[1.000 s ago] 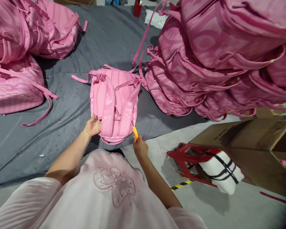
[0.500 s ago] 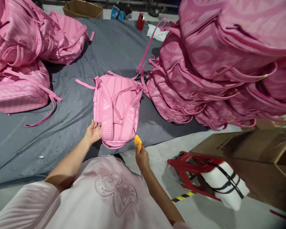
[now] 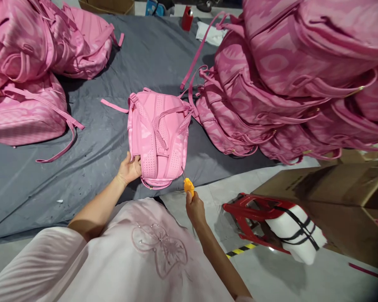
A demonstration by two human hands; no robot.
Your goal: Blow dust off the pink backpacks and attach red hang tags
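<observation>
A pink backpack (image 3: 173, 110) lies on the grey-covered table (image 3: 91, 167) in front of me, its shoulder straps facing up. My left hand (image 3: 129, 168) is at its lower left side, with the fingertips partly hidden behind the backpack's edge and the thumb apart. Below the lower right corner, my right hand (image 3: 195, 205) grips a yellow-handled tool (image 3: 189, 186). A thin dark tip extends from the tool to the backpack's edge.
Pink backpacks are piled at the left (image 3: 25, 113) and the right (image 3: 271, 84). A red can (image 3: 187, 18) and white paper (image 3: 210, 33) are at the back. At the lower right are a red stool (image 3: 252, 214) and a cardboard box (image 3: 334, 209).
The backpack appears slightly farther right and higher in view, and its lower end looks somewhat raised. Both hands have shifted a little to the right in view.
</observation>
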